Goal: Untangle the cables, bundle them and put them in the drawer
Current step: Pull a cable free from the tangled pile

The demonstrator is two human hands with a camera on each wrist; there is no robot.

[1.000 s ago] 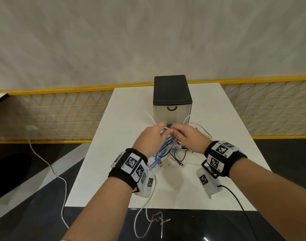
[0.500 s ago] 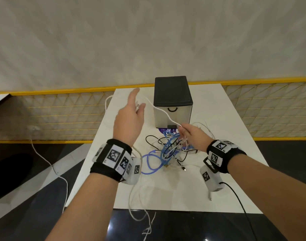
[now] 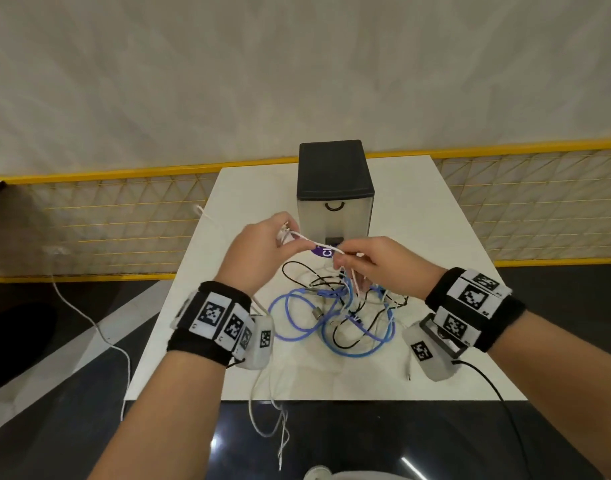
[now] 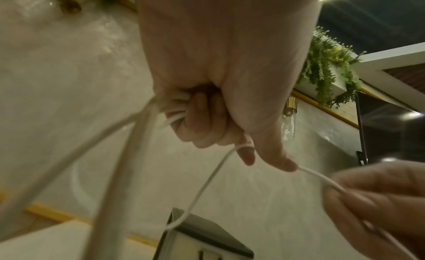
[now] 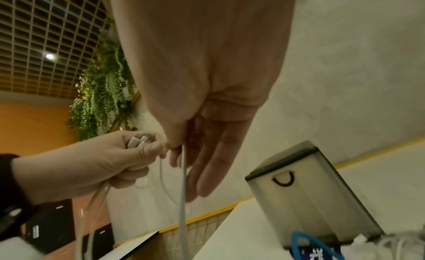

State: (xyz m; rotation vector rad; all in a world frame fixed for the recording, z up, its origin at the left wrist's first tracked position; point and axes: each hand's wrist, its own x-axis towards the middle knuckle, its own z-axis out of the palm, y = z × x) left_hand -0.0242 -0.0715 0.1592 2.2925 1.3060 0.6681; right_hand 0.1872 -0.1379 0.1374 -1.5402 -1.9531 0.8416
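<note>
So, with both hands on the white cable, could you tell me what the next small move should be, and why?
Probably draw the white cable up through the right hand and lay another loop into the left hand, which already grips its coils, since the rest still runs down into the tangle.

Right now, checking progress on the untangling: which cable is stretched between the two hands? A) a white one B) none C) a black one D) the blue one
A: the white cable runs from the left hand to the right hand, while the blue cable lies on the table.
</note>
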